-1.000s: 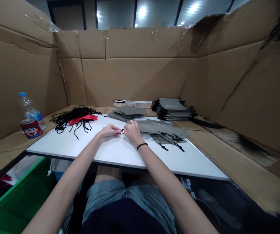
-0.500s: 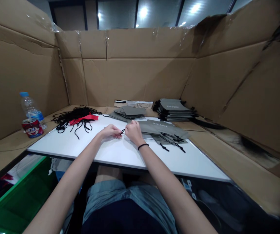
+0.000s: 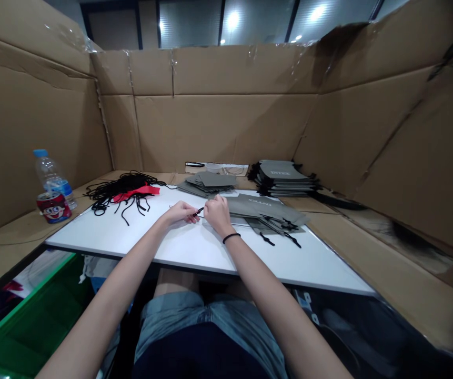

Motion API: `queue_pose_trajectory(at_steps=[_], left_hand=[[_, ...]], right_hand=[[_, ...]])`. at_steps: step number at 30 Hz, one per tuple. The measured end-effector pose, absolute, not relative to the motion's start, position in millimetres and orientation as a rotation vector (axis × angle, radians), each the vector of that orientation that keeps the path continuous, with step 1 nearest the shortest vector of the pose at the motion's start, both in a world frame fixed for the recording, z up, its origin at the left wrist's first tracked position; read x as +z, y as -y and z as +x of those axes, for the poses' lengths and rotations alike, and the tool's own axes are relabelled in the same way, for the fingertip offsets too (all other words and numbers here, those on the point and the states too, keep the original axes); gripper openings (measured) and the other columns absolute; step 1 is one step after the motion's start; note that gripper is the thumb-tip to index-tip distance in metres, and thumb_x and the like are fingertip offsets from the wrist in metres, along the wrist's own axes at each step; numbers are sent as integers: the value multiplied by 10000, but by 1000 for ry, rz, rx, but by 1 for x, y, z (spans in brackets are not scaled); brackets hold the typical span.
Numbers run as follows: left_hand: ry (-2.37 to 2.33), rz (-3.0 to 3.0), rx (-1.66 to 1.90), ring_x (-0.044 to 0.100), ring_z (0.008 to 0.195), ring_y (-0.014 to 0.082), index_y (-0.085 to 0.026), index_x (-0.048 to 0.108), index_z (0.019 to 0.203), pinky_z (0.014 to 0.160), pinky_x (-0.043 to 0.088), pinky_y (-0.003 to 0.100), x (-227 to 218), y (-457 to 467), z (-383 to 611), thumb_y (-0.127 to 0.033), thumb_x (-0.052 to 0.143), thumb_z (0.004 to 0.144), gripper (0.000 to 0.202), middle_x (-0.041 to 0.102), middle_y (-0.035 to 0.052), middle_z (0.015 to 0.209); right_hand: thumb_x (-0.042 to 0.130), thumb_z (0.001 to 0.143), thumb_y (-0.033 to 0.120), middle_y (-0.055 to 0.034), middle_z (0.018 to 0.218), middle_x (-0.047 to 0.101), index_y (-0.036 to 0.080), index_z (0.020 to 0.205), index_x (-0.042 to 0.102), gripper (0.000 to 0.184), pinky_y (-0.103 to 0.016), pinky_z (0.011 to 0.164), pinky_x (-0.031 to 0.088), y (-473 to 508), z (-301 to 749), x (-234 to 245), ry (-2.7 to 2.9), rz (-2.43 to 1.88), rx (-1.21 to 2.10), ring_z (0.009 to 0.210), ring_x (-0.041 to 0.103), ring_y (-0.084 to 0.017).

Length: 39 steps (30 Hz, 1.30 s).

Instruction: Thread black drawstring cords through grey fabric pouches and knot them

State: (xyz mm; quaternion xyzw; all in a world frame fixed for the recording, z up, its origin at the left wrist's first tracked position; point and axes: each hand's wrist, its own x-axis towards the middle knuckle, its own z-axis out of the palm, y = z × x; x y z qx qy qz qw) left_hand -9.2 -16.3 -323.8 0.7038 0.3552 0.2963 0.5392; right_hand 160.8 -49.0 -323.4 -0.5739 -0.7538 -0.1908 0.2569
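My left hand (image 3: pixel 181 212) and my right hand (image 3: pixel 217 212) meet over the middle of the white board (image 3: pixel 139 237). Both pinch a short black cord (image 3: pixel 199 211) stretched between their fingertips. My right hand wears a black band at the wrist and rests against a flat grey paper bag (image 3: pixel 263 208) with black cord handles. A tangle of black cords (image 3: pixel 120 189) with a red strip lies at the board's far left.
A stack of grey bags (image 3: pixel 281 178) stands at the back right, a smaller loose pile (image 3: pixel 208 182) at the back centre. A water bottle (image 3: pixel 51 179) and a red can (image 3: pixel 53 207) stand at left. Cardboard walls (image 3: pixel 218 126) enclose the bench. A green bin (image 3: pixel 29 321) sits below left.
Both hands stay together on the cord with only small finger movements. The view has shifted slightly.
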Motion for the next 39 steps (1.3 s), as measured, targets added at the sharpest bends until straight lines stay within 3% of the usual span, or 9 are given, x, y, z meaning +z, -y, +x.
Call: queue_pose_trajectory(at_steps=[6, 12, 17, 21, 26, 32, 36, 39], left_hand=[[-767, 1704, 688, 587, 578, 112, -58, 716, 734, 551, 418, 222, -328, 14, -7, -427, 755, 663, 377, 697, 121, 690], [-724, 1678, 619, 434, 439, 44, -66, 666, 643, 436, 287, 197, -327, 16, -9, -383, 749, 684, 330, 639, 71, 585], [-694, 1589, 544, 380, 428, 24, -61, 657, 648, 413, 234, 187, -320, 19, -10, -405, 795, 635, 370, 609, 42, 577], [-609, 1480, 608, 397, 468, 25, -68, 657, 674, 424, 256, 176, -317, 18, -13, -433, 815, 605, 405, 617, 40, 636], [-584, 1380, 839, 418, 503, 26, -78, 670, 783, 488, 325, 178, -315, 17, -13, -397, 806, 624, 382, 622, 26, 675], [-675, 1582, 1010, 426, 490, 42, -81, 658, 1044, 488, 319, 200, -325, 14, -2, -434, 730, 688, 506, 637, 23, 750], [-778, 1975, 1044, 431, 488, 78, -91, 671, 993, 511, 343, 216, -332, 18, 3, -349, 561, 823, 327, 570, -14, 640], [-882, 2305, 1047, 550, 653, 141, -129, 667, 971, 636, 404, 238, -332, 23, 6, -211, 473, 847, 245, 640, 27, 740]], right_hand=[[446, 836, 141, -122, 811, 698, 141, 749, 713, 280, -359, 848, 284, 49, 159, -324, 2066, -1548, -514, 907, 487, -239], [448, 842, 147, -112, 803, 700, 152, 713, 698, 282, -363, 847, 279, 49, 162, -324, 2047, -1551, -511, 899, 478, -240], [450, 842, 146, -95, 778, 684, 166, 699, 666, 259, -354, 837, 289, 48, 165, -322, 1979, -1514, -467, 873, 479, -229], [487, 828, 159, -59, 775, 664, 175, 764, 660, 185, -326, 841, 308, 48, 167, -321, 1950, -1397, -338, 856, 492, -202], [508, 839, 215, -66, 1027, 659, 177, 844, 669, 165, -316, 887, 307, 52, 167, -322, 2011, -1209, -275, 970, 486, -195], [490, 864, 255, -60, 880, 634, 177, 831, 648, 179, -315, 858, 309, 53, 165, -322, 2091, -1234, -258, 910, 465, -199], [482, 868, 247, -66, 852, 637, 176, 770, 627, 189, -315, 862, 304, 52, 164, -321, 2114, -1280, -237, 914, 466, -204], [492, 859, 248, -63, 819, 638, 172, 724, 614, 197, -314, 858, 305, 51, 164, -322, 2113, -1320, -250, 905, 468, -201]])
